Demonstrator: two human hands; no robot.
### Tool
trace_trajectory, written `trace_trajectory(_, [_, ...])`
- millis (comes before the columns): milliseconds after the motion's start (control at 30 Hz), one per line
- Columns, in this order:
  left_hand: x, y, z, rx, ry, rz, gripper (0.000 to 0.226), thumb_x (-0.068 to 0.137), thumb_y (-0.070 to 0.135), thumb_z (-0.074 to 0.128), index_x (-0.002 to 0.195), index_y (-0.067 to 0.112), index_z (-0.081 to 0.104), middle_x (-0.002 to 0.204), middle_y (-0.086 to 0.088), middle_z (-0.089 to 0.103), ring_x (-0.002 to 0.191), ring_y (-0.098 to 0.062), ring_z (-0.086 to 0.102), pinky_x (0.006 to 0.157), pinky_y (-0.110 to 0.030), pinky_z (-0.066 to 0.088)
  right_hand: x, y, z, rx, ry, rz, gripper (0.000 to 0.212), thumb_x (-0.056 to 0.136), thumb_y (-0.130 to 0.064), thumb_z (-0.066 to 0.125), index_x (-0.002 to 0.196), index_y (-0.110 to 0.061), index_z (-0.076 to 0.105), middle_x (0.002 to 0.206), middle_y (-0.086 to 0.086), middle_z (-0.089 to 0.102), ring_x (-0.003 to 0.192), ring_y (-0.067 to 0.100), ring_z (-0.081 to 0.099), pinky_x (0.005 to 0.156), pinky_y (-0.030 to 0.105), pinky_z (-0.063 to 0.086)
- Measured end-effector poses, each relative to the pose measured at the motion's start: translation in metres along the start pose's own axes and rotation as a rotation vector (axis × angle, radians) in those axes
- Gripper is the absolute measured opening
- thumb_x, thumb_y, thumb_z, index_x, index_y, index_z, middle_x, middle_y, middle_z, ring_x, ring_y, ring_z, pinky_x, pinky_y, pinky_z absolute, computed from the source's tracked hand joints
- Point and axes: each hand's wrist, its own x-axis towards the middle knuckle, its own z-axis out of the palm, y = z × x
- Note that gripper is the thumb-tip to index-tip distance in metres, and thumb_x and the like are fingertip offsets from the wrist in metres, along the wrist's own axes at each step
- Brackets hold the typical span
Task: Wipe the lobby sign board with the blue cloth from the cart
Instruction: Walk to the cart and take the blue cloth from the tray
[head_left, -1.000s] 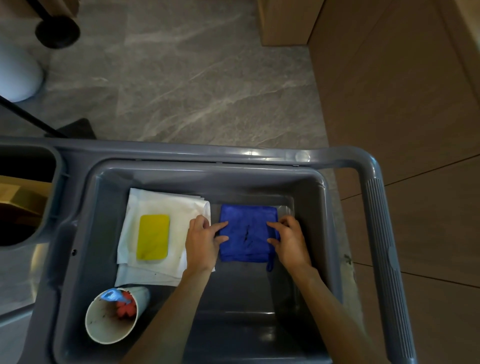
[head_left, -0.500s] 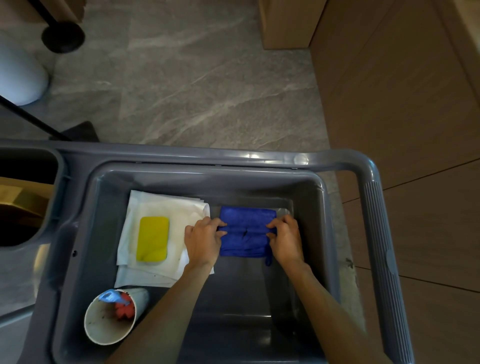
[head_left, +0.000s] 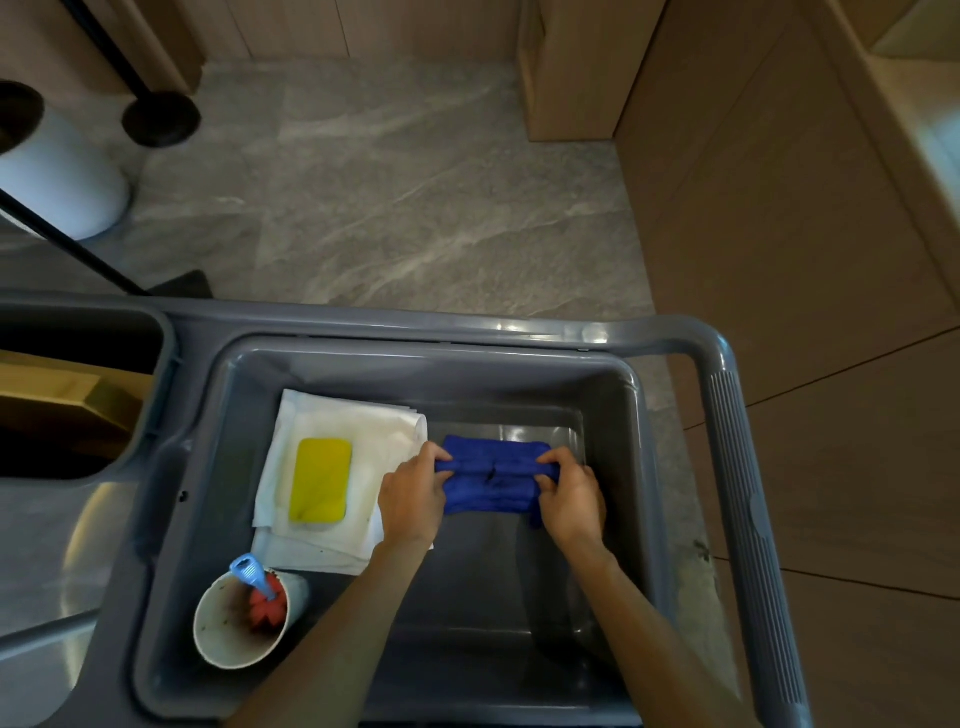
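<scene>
Both hands grasp the blue cloth (head_left: 493, 480) near the cart bin's (head_left: 613, 410) far wall: left hand (head_left: 413, 499) and right hand (head_left: 571, 501) pinching opposite ends, its long axis running left-right between them.

Two bare forearms reach forward side by side, the left hand (head_left: 413, 496) and right hand (head_left: 571, 499) level with each other and apart, each with fingers curled and thumb tucked, gripping opposite ends of the blue cloth (head_left: 491, 480).
</scene>
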Motion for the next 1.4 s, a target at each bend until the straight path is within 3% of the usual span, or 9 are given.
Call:
trace_trajectory(100, [-0.006,0.001,-0.007,-0.066,0.002,-0.015,0.010,0.097,0.019,0.060,0.107,0.016,0.061,0.101,-0.009,0.071,0.086,-0.021,0.064,0.077,-0.028,0.052,-0.005,-0.004,-0.007,0.005,0.021,-0.004,0.018,0.096,-0.018,0.061,0.108,-0.032,0.061,0.107,-0.001,0.060,0.094,0.015,0.062,0.091,0.038,0.055])
trace_trajectory(233, [-0.013,0.005,-0.019,-0.155,0.046,-0.016,0.012,0.096,0.018,0.061,0.105,0.021,0.066,0.098,-0.001,0.072,0.082,-0.013,0.059,0.068,-0.011,0.038,-0.015,-0.014,-0.023,0.018,0.029,-0.042,0.020,0.097,-0.018,0.061,0.115,-0.027,0.064,0.109,0.003,0.066,0.097,0.018,0.067,0.089,0.041,0.058])
trace_trajectory(433, [-0.019,0.020,-0.042,-0.330,0.063,0.036,0.015,0.093,0.009,0.065,0.103,0.019,0.068,0.097,-0.002,0.073,0.090,-0.021,0.067,0.083,-0.035,0.055,-0.030,-0.035,-0.045,0.120,0.085,-0.123,0.019,0.096,-0.014,0.062,0.112,-0.025,0.066,0.101,-0.003,0.068,0.092,0.011,0.066,0.076,0.021,0.052])
trace_trajectory(567, [-0.021,0.039,-0.064,-0.398,0.128,0.099,0.022,0.090,0.003,0.066,0.096,0.024,0.066,0.089,0.002,0.071,0.084,-0.017,0.066,0.077,-0.028,0.052,-0.036,-0.056,-0.067,0.193,0.100,-0.202,0.020,0.096,-0.008,0.060,0.106,-0.025,0.063,0.098,-0.003,0.068,0.087,0.010,0.068,0.066,0.016,0.054])
trace_trajectory(733, [-0.013,0.067,-0.100,-0.431,0.210,0.160,0.020,0.087,0.004,0.068,0.097,0.020,0.071,0.085,0.006,0.072,0.081,-0.010,0.067,0.076,-0.020,0.049,-0.037,-0.090,-0.102,0.180,0.163,-0.274,0.021,0.093,-0.007,0.061,0.100,-0.026,0.066,0.088,-0.008,0.069,0.084,0.011,0.067,0.073,0.033,0.057])
trace_trajectory(833, [-0.004,0.086,-0.128,-0.474,0.236,0.225,0.022,0.087,0.002,0.068,0.096,0.020,0.073,0.081,0.006,0.073,0.078,-0.003,0.067,0.073,-0.008,0.046,-0.037,-0.116,-0.126,0.109,0.222,-0.302,0.019,0.091,-0.014,0.064,0.101,-0.030,0.067,0.085,-0.008,0.068,0.080,0.013,0.064,0.070,0.030,0.048])
trace_trajectory(967, [0.011,0.110,-0.170,-0.511,0.295,0.302,0.028,0.086,-0.001,0.069,0.094,0.026,0.072,0.080,0.015,0.072,0.077,0.009,0.066,0.076,-0.006,0.045,-0.040,-0.154,-0.159,0.166,0.233,-0.397,0.019,0.090,-0.016,0.068,0.096,-0.033,0.067,0.083,-0.009,0.071,0.082,0.012,0.069,0.076,0.034,0.056])
trace_trajectory(1233, [0.025,0.145,-0.241,-0.398,0.384,0.418,0.020,0.086,0.001,0.070,0.100,0.015,0.075,0.075,0.029,0.065,0.074,0.018,0.062,0.069,0.002,0.041,-0.051,-0.215,-0.206,0.268,0.237,-0.539,0.027,0.088,-0.012,0.071,0.085,-0.038,0.068,0.076,-0.015,0.072,0.072,-0.006,0.068,0.063,0.014,0.055])
trace_trajectory(1400, [0.021,0.161,-0.267,-0.423,0.392,0.425,0.019,0.085,0.002,0.072,0.096,0.017,0.076,0.075,0.026,0.067,0.074,0.018,0.063,0.067,0.002,0.042,-0.063,-0.235,-0.226,0.308,0.200,-0.577,0.021,0.092,-0.011,0.069,0.093,-0.032,0.069,0.083,-0.012,0.073,0.075,-0.007,0.068,0.056,0.009,0.051])
